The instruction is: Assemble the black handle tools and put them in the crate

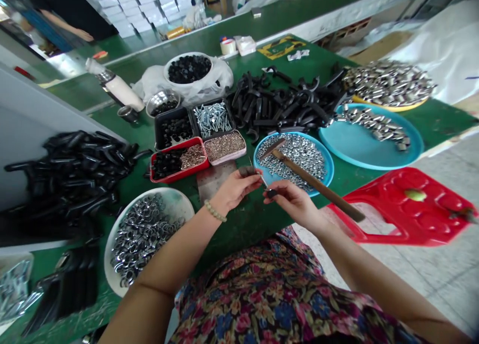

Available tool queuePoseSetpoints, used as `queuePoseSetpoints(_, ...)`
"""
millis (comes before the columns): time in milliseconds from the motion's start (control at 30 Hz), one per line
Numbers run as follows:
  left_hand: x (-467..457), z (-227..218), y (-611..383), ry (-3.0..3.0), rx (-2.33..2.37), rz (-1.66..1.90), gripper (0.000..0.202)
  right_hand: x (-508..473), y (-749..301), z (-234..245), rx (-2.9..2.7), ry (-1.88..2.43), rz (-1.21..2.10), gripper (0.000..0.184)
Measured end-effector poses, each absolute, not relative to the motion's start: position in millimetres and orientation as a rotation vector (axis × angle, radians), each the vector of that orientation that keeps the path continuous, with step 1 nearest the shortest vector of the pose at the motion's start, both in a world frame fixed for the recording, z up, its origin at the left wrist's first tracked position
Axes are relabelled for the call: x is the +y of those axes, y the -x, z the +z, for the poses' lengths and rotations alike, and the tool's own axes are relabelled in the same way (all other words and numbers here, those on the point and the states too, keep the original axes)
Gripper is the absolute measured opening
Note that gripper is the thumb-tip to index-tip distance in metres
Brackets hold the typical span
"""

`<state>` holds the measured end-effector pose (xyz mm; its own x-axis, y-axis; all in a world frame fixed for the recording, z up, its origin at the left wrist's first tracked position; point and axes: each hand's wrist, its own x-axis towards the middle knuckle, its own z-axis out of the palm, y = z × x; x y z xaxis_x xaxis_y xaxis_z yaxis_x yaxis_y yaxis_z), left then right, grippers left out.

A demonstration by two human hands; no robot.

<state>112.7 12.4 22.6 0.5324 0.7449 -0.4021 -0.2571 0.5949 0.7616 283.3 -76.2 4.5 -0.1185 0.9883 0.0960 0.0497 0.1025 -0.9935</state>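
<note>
My left hand (237, 190), a beaded bracelet at its wrist, is closed in a pinch on a thin silver screw (264, 180). A dark patch covers one of its fingers; whether this is a part or a finger cover I cannot tell. Close by on the right, my right hand (294, 200) pinches a small black part (271, 193) against the screw's lower end. Both hands are above the table's front edge. Just beyond them, a hammer (310, 176) with a wooden handle lies across a blue tray (331, 170) of small metal nuts.
Around the hands stand a red box (179, 175), a white bowl (187, 201) of metal rings and a second blue tray (348, 144) with metal sleeves. Black handles (78, 169) pile up at left, black curved parts (288, 102) behind. A red stool (430, 224) stands at right.
</note>
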Motion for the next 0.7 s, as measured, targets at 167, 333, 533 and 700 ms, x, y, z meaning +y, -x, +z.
queuePoseSetpoints(167,5.1,25.6,-77.1,-0.738,0.826,0.538,0.028,-74.4,-273.5,17.7,-1.574,1.099,1.328,0.018)
queuePoseSetpoints(333,3.7,41.1,-49.3,-1.084,0.865,0.399,0.026,-76.3,-251.4,20.4,-1.346,0.979,1.588,0.021)
queuePoseSetpoints(533,-12.9,69.6,-33.9,-1.518,0.883,0.737,0.019,-75.9,-222.5,15.4,-0.863,0.859,1.688,0.037)
queuePoseSetpoints(700,-11.2,67.3,-18.7,-1.408,0.908,0.51,0.02,-72.9,-238.5,16.6,-1.645,1.031,1.298,0.018)
